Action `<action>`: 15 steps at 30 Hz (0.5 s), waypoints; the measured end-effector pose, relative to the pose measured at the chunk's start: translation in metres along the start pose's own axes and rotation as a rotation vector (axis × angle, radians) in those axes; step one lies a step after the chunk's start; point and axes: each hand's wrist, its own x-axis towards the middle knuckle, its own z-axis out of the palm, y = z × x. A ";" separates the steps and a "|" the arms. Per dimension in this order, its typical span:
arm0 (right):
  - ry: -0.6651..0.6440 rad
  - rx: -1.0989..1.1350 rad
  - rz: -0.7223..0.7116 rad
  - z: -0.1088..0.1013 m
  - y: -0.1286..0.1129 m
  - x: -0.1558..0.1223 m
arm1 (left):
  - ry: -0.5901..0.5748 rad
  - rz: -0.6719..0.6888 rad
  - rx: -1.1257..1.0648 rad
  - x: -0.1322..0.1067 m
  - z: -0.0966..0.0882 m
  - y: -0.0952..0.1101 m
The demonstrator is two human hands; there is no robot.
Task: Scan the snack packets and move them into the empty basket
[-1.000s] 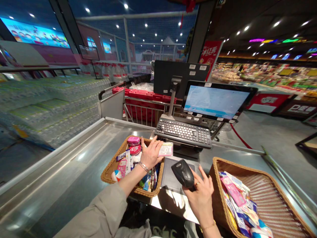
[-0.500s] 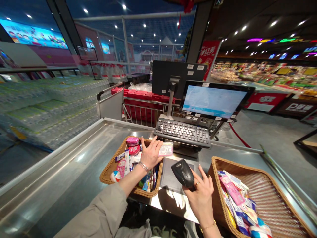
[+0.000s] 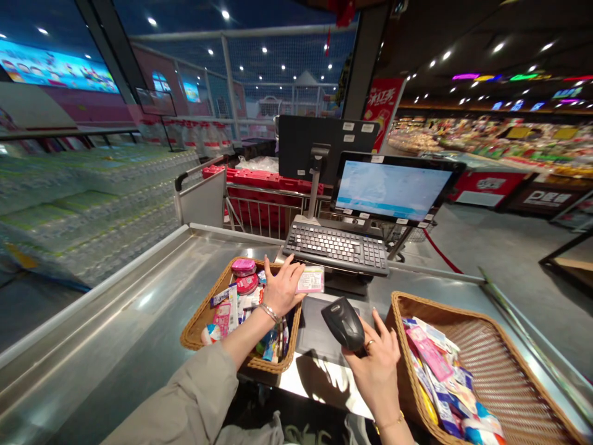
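Note:
My left hand pinches a small pink-and-white packet and holds it up over the right rim of a wicker basket full of snack packets and round pink tins. My right hand grips a black handheld barcode scanner, its head aimed toward the packet. Both hands hover above a grey pad on the steel checkout counter.
A second wicker basket at the right holds several packets. Behind the hands stand a keyboard, a lit till screen and a dark customer display. Red shopping baskets and stacked water bottles lie beyond.
The view has shifted slightly to the right. Both hands hold the same pose with packet and scanner.

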 end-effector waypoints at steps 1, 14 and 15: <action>0.009 0.002 0.002 -0.001 0.001 0.000 | 0.003 0.006 0.004 0.002 0.001 0.001; 0.103 -0.069 0.070 -0.023 0.022 -0.004 | -0.014 0.101 -0.065 0.029 0.013 0.031; 0.109 -0.072 0.076 -0.026 0.024 -0.004 | -0.011 0.110 -0.070 0.031 0.015 0.034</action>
